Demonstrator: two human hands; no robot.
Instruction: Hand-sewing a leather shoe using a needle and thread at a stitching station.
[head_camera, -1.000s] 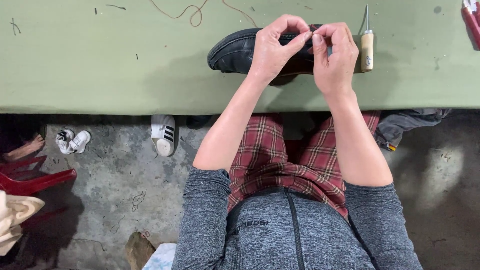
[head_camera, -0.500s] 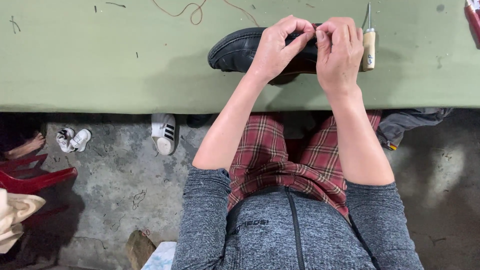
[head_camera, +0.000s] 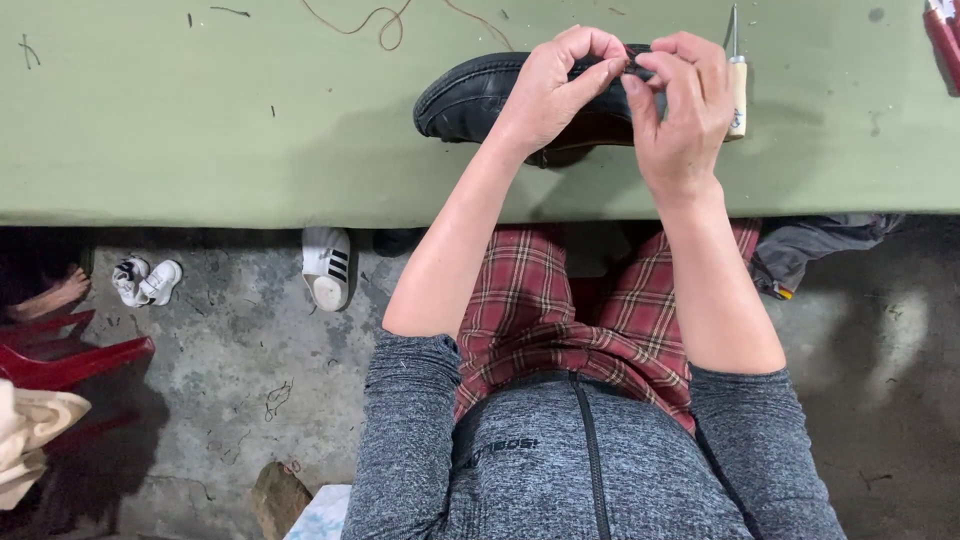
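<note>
left hand (head_camera: 555, 85) – curled on black shoe (head_camera: 470, 95) | right hand (head_camera: 685, 95) – pinching its edge

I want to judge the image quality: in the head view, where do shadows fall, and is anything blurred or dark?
Head view: light is even and soft on the green table; the hands cast a dim shadow on it below the black shoe. The floor under the table edge is darker. The left hand and right hand are sharp, with no glare.

The person wears a heathered grey zip top (head_camera: 590, 460) with sleeves pushed up above the elbows. Its dark zip runs down the middle. Red plaid trousers (head_camera: 590, 310) cover the legs.
</note>
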